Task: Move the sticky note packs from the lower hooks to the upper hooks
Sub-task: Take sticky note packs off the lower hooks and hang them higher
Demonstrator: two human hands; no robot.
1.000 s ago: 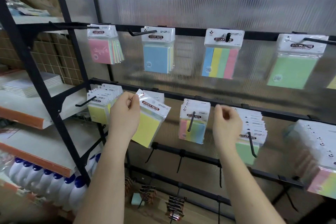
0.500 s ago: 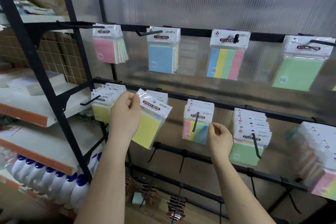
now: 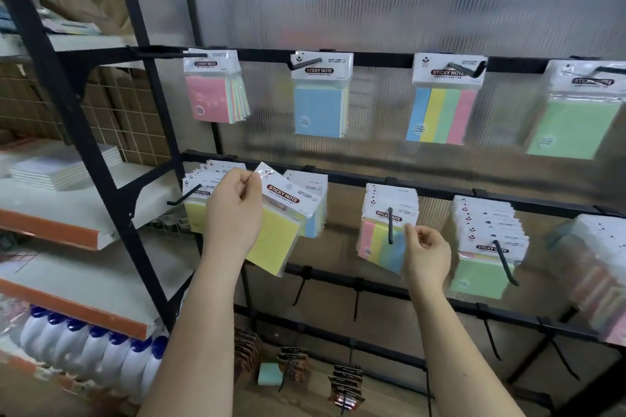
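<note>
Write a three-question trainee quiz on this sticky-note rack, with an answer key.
1. True or false: the left hand holds a yellow pack that is off its hook.
2. Which lower-row pack is the right hand touching? A) striped pack B) green pack C) none
3. Fill in: on the upper row, the pack second from the left is ____.

Key: 1 true; 2 A, the fingertips are at its right edge while it hangs on its hook; 3 blue.
</note>
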